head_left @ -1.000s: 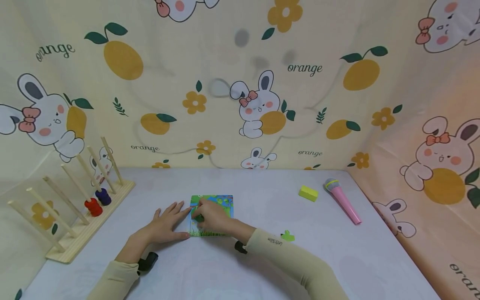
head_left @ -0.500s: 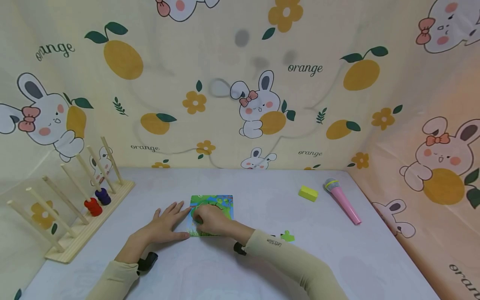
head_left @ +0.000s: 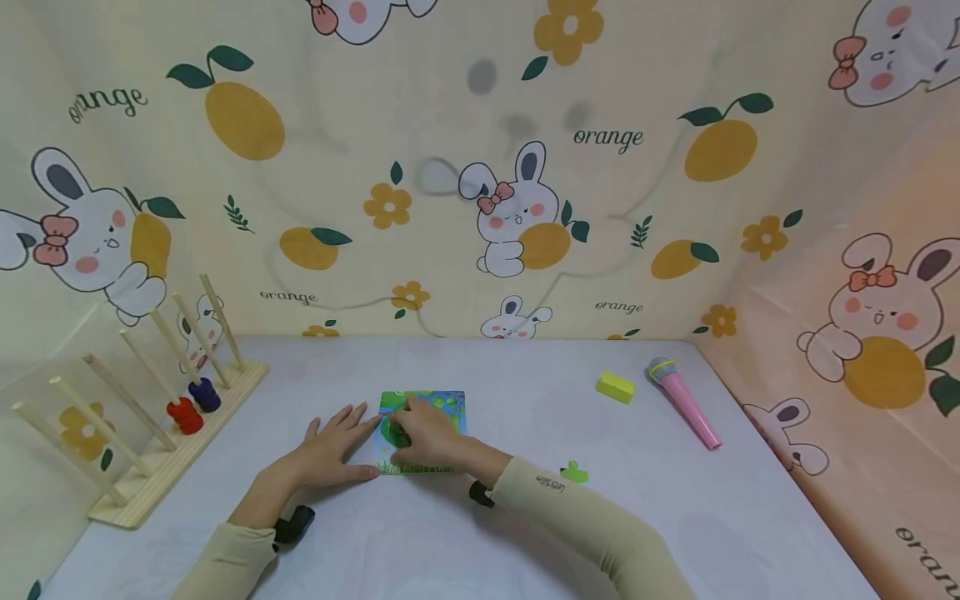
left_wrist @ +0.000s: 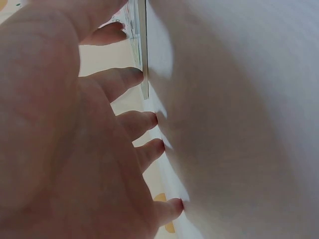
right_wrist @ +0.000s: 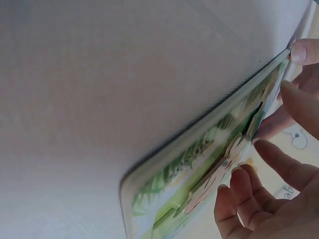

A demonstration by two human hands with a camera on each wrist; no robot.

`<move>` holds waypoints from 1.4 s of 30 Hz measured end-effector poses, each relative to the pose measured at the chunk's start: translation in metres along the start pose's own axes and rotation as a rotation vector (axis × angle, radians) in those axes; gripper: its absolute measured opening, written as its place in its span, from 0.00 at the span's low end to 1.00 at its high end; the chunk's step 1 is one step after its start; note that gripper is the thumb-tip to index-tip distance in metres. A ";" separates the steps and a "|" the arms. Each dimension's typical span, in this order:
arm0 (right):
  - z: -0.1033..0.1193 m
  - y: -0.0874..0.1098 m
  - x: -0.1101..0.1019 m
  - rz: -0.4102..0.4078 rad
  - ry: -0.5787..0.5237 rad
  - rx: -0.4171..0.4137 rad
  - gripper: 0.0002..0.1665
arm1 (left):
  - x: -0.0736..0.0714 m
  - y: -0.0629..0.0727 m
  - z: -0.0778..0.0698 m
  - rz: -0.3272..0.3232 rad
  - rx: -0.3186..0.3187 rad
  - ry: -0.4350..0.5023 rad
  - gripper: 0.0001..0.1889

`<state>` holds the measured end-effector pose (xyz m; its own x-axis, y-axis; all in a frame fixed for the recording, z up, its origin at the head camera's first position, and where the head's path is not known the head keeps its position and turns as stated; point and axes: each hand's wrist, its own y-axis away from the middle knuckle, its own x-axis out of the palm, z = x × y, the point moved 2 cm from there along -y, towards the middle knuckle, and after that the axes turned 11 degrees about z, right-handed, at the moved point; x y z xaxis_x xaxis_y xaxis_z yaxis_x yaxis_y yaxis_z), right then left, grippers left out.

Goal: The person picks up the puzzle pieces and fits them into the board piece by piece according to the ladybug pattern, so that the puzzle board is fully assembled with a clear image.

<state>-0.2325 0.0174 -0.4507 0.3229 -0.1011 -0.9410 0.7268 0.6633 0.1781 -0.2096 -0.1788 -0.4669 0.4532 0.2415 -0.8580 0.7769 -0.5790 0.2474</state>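
Note:
A thin puzzle board with a blue and green picture lies flat on the table before me. My left hand is spread at its left side, thumb and forefinger touching the edge, the other fingertips on the table. Over the board, my right hand has its fingers bent down. In the right wrist view, its thumb and forefinger are at either side of a dark green puzzle piece, which stands slightly proud of the board. Other pieces sit in the board, partly hidden by the hand.
A bright green puzzle piece lies right of the board, close to the right sleeve. Farther back are a yellow block and a pink toy microphone. A wooden peg rack with red and dark blue beads stands at the left.
My right hand stays over the board's left half, its fingers shifting slightly: lower half a second ago, raised a little again now. The left hand keeps its place.

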 end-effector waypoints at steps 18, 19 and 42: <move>0.007 0.035 0.019 0.216 0.350 -0.022 0.45 | 0.002 -0.001 0.000 -0.002 -0.016 -0.019 0.45; 0.006 0.037 0.019 0.222 0.349 -0.024 0.45 | 0.002 -0.001 0.000 -0.004 -0.016 -0.020 0.45; 0.006 0.051 0.019 0.259 0.303 -0.058 0.46 | 0.002 -0.002 -0.001 0.012 -0.030 -0.019 0.46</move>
<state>-0.1852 0.0452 -0.4580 0.2917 0.2924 -0.9107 0.6064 0.6798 0.4125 -0.2097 -0.1769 -0.4685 0.4542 0.2193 -0.8635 0.7843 -0.5583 0.2707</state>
